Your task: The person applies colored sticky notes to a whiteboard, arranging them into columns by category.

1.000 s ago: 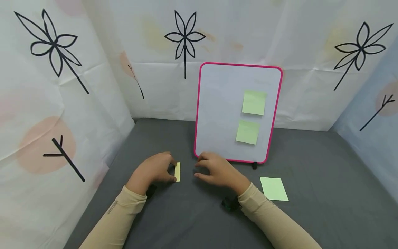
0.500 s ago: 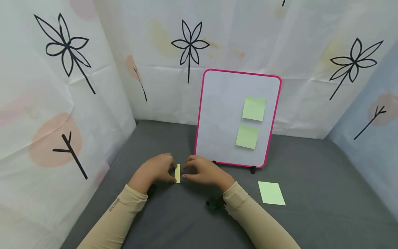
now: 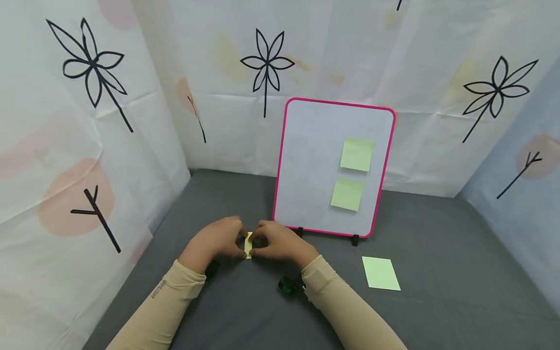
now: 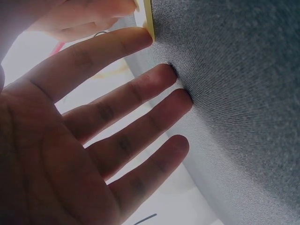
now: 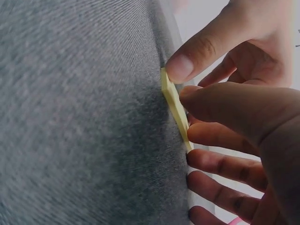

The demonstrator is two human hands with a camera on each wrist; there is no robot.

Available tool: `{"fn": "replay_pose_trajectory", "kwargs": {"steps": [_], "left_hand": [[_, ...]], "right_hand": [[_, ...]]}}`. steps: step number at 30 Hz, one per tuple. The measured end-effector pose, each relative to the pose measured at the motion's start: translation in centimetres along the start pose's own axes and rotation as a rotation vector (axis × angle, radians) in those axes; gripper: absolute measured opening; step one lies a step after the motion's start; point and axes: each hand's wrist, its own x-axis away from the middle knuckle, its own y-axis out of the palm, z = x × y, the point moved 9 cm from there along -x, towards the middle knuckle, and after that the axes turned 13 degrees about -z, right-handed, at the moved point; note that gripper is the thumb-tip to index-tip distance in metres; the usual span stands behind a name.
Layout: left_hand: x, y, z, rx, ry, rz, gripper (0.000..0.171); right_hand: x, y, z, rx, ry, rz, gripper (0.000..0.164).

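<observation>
The desk (image 3: 227, 311) and whiteboard (image 3: 315, 165) are viewed forward and downward from the head, well back. Close and low over the desk, the left hand (image 4: 75, 131) is seen from its wrist, the right hand (image 5: 276, 131) from its own. The yellow pad (image 5: 175, 105) is shared by all three views.
</observation>
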Motion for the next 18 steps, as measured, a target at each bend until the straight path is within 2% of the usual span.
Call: {"fn": "replay_pose_trajectory", "kwargs": {"steps": [7, 18], "left_hand": [[-0.33, -0.04, 0.1, 0.025, 0.001, -0.005, 0.048], [-0.58, 0.0, 0.26, 0.013, 0.02, -0.017, 0.051]], "right_hand": [[0.24, -0.05, 0.11, 0.048, 0.017, 0.042, 0.032], [0.07, 0.14, 0.49, 0.077, 0.073, 0.029, 0.036]]}}
